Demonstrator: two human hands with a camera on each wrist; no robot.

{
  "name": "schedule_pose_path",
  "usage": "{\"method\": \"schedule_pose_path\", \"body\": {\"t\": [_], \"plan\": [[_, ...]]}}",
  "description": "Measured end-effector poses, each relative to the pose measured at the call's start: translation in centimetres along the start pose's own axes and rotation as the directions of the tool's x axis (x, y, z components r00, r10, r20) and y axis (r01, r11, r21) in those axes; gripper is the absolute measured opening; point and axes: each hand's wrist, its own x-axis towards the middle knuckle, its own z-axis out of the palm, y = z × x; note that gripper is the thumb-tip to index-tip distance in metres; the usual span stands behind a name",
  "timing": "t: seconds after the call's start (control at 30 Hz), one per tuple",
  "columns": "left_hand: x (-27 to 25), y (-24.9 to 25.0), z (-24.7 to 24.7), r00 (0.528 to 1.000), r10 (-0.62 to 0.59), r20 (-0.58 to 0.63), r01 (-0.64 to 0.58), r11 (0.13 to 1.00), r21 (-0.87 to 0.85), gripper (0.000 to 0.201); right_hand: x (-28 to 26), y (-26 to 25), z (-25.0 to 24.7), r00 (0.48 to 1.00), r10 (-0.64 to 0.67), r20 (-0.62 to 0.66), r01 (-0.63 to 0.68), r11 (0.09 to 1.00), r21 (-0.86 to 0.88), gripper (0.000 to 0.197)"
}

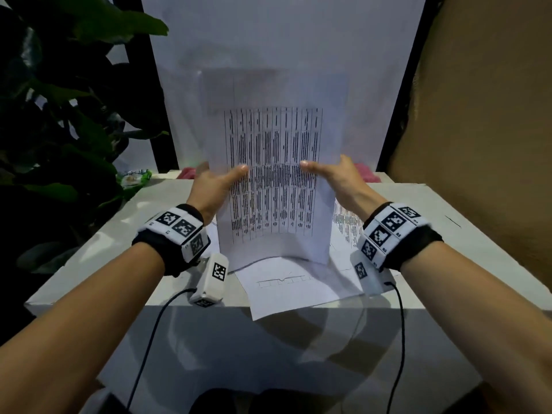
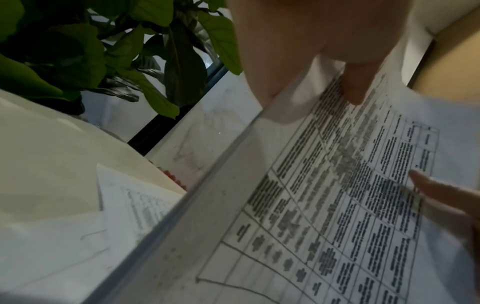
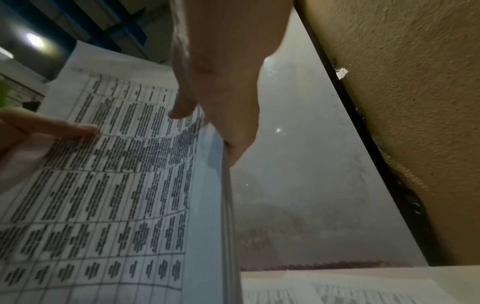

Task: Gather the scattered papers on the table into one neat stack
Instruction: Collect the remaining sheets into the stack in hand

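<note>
- Stack (image 1: 270, 186) stands upright at frame centre, long axis vertical. Its bottom edge looks to be on or just above the loose sheets on the table (image 1: 98, 258); I can't tell if it touches.
- Left hand (image 1: 213, 186) pinches the stack's left edge: thumb on the printed face, fingers hidden behind.
- Right hand (image 1: 337, 177) mirrors it on the right edge, thumb in front. Both grips sit at about mid-height, level with each other.
- In the wrist views the sheet edges show as a thin layered band, so I read several sheets, roughly flush at the sides.
- Loose sheet (image 1: 294, 283) lies flat below the stack at lower centre, one corner past the table's near edge.
- Another printed sheet (image 1: 343, 225) lies flat just right of the stack, under my right wrist, so the right hand is nearer it.
- My read: tap the bottom edge square, then lay the stack down on the loose sheets.
</note>
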Motion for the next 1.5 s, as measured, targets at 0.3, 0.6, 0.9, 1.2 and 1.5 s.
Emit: {"method": "schedule_pose_path", "body": {"t": [0.3, 0.6, 0.9, 1.2, 1.5], "plan": [[-0.4, -3.3, -0.7, 0.999, 0.0, -0.043, 0.005, 0.993, 0.116, 0.011, -1.8, 3.0, 1.2, 0.995, 0.079, 0.065, -0.069, 0.986, -0.151, 0.024], [0.1, -6.5, -5.5, 0.867, -0.499, 0.019, 0.252, 0.47, 0.846, 0.063, 0.7, 3.1, -5.9, 0.971, 0.115, -0.21, -0.186, 0.914, -0.362, 0.01], [1.1, -8.2, -4.6, 0.817, -0.566, -0.107, 0.398, 0.42, 0.816, 0.064, 0.8, 7.0, -9.1, 0.896, 0.153, -0.418, -0.372, 0.772, -0.515, 0.036], [2.0, -8.0, -2.9, 0.78, -0.593, -0.198, 0.491, 0.384, 0.782, 0.059, 0.7, 7.8, -8.0, 0.916, 0.091, -0.391, -0.327, 0.736, -0.593, 0.031], [0.8, -7.8, -2.9, 0.765, -0.621, -0.171, 0.479, 0.371, 0.796, 0.055, 0.3, 7.9, -7.1, 0.929, 0.034, -0.368, -0.267, 0.749, -0.606, 0.027]]}}
